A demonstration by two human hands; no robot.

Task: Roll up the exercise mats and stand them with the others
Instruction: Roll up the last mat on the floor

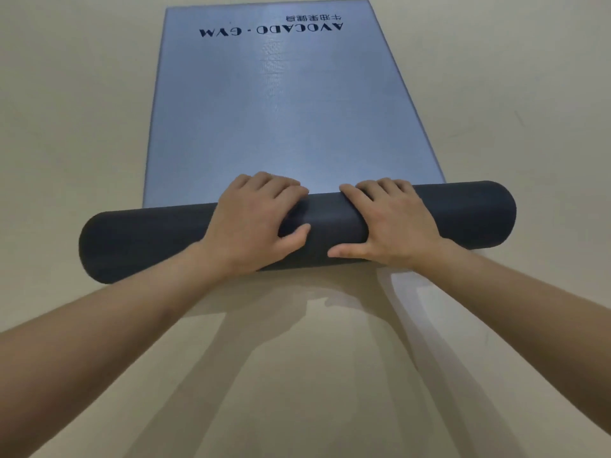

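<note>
A blue-grey exercise mat (274, 104) lies flat on the floor, stretching away from me, with dark "AVOCADO · GYM" lettering near its far end. Its near end is wound into a thick dark roll (142, 239) lying crosswise. My left hand (254, 223) and my right hand (390, 223) sit side by side on the middle of the roll. Their fingers curl over its far side and the thumbs press its near face. Both bare forearms reach in from the bottom corners.
A plain beige floor (72, 110) surrounds the mat on all sides. Shadows of my arms fall on the floor in front of the roll. No other mats or objects are in view.
</note>
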